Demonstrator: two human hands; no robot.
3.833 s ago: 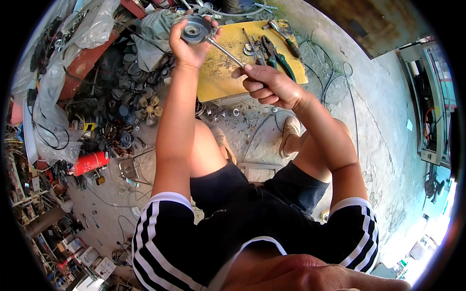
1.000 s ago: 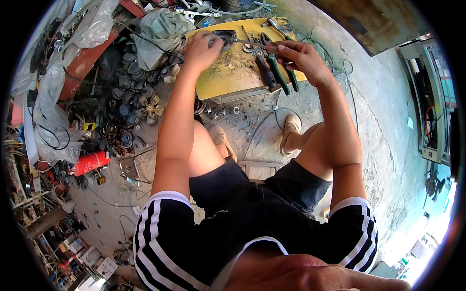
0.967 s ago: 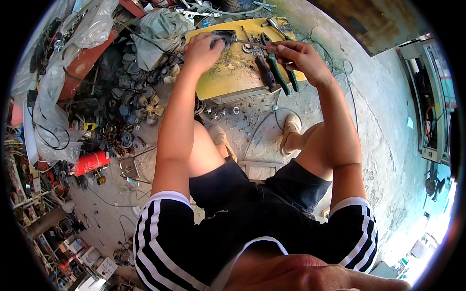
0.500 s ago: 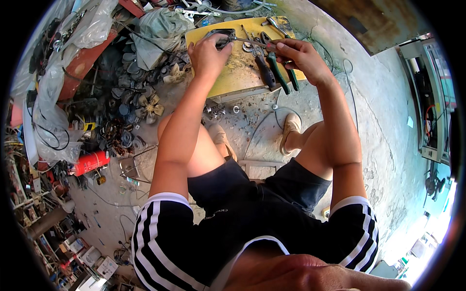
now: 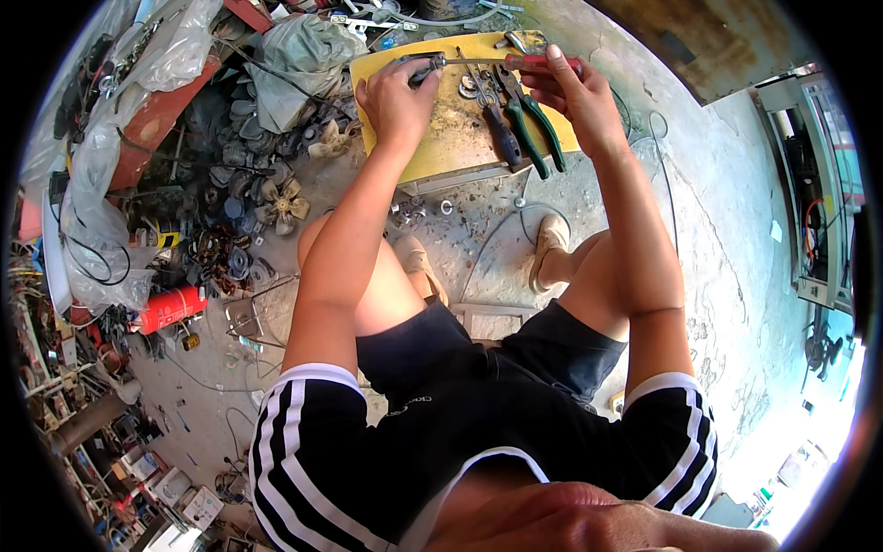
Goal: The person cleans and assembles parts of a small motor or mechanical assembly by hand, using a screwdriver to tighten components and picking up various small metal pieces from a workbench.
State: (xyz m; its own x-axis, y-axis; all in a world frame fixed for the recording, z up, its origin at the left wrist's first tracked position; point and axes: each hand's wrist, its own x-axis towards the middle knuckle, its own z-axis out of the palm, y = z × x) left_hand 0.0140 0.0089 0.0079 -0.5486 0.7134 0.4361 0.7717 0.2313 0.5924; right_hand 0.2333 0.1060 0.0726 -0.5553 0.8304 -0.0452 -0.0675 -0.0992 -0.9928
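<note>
1. While, in the head view, the left hand has its fingers clamped on a dark metal part at the yellow counter's eleven o'clock, the right hand grips a red-handled screwdriver, shaft toward nine.
2. Green-handled pliers lie at three o'clock.

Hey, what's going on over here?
A seated person is working with a tool over a yellow tabletop. The left hand holds a dark metal part, partly hidden by the fingers. The right hand grips a red-handled screwdriver, its shaft reaching to that part. Green-handled pliers lie nearby.
</note>
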